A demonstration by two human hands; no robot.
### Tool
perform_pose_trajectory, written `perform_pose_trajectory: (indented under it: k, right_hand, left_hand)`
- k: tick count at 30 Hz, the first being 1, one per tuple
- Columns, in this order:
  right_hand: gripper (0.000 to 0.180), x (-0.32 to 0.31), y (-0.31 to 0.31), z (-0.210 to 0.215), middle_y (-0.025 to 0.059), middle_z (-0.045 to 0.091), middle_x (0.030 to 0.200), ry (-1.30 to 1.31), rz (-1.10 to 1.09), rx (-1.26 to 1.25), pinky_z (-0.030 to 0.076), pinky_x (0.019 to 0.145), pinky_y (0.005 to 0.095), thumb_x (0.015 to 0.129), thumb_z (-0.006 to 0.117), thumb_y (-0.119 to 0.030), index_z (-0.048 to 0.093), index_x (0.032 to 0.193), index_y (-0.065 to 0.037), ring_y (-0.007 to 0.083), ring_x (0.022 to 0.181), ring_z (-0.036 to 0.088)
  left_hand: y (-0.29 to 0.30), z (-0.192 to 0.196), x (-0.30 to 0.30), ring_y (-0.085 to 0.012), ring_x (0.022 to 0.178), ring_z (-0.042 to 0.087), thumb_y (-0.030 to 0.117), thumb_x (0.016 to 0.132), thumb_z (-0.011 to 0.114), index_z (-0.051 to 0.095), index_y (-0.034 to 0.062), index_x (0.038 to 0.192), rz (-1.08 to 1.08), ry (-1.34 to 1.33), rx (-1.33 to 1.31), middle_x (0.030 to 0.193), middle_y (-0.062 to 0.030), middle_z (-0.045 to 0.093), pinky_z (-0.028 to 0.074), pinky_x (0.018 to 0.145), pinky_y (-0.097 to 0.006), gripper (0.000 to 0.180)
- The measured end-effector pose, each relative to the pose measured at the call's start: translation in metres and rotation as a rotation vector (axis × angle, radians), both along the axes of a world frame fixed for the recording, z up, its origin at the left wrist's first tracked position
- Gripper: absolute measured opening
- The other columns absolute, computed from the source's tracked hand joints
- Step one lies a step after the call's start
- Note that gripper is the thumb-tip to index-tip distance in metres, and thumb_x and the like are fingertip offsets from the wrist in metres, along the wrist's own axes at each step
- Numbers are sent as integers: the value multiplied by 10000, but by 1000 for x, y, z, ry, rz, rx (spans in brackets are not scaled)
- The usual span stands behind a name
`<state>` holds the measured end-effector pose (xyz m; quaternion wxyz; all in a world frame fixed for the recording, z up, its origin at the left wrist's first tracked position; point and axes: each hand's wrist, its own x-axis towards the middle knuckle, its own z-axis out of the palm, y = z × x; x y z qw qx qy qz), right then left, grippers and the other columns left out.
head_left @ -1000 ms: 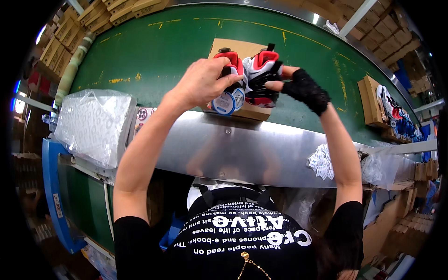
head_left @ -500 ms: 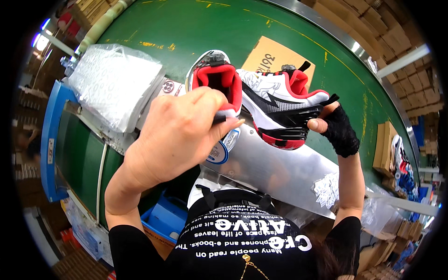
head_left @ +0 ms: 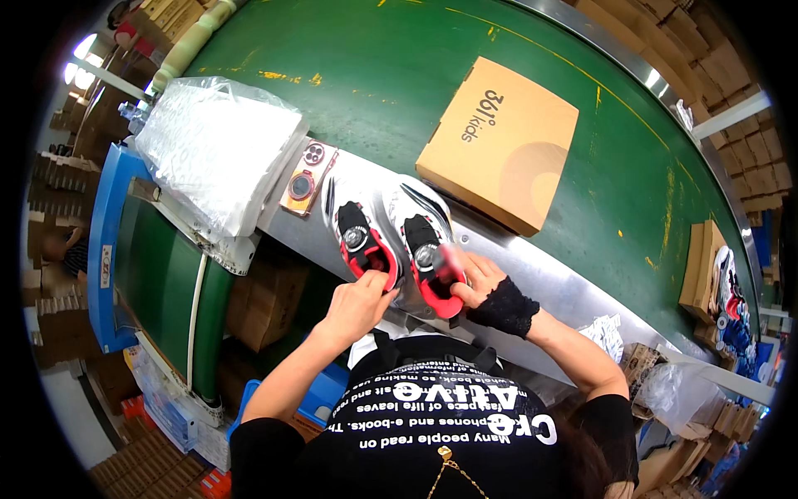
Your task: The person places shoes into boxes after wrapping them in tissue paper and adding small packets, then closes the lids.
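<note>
I have the pair of sneakers, white, black and red, standing side by side on the steel ledge, toes pointing away, heels nearest both hands. The bare left hand pinches the heel collar of the left sneaker. The right hand, in a black fingerless glove, sets its thumb at the right sneaker's heel; red blur hides the fingertips, so I cannot tell whether they grip.

Just beyond the right sneaker, a closed cardboard shoebox sits on the green belt, contents hidden. Below, to the left, I see a brown carton and a blue bin, contents unclear.

A plastic-covered white stack takes up the left side; a phone lies near the left sneaker's toe. White labels are heaped beyond the right forearm.
</note>
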<state>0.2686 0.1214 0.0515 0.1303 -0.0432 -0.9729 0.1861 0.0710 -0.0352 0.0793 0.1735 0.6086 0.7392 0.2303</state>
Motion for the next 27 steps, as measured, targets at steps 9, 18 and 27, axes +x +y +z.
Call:
perform_pose_trajectory:
  k: [9, 18, 27]
  right_hand:
    - [618, -41, 81, 5, 185, 371, 1253, -71, -637, 108, 245, 934, 523, 591, 682, -270, 465, 1151, -125, 341, 1178, 317]
    - [704, -39, 80, -24, 220, 426, 1201, 522, -857, 126, 276, 931, 502, 556, 662, -186, 399, 1176, 19, 369, 1143, 390]
    - [532, 58, 49, -25, 77, 571, 897, 1421, -1176, -1463, 462, 676, 236, 776, 614, -156, 328, 1205, -27, 137, 765, 570]
  left_hand:
    - [80, 36, -51, -108, 533, 525, 247, 785, 606, 577, -33, 777, 265, -290, 114, 593, -109, 570, 415, 504, -249, 283]
    - [203, -23, -65, -298, 1221, 303, 725, 746, 274, 142, 3, 1340, 318, -1100, -166, 1330, -250, 253, 215, 1008, -365, 945]
    - [208, -93, -119, -103, 556, 493, 157, 790, 464, 579, 2, 929, 151, -275, -170, 701, -51, 568, 417, 480, -264, 238]
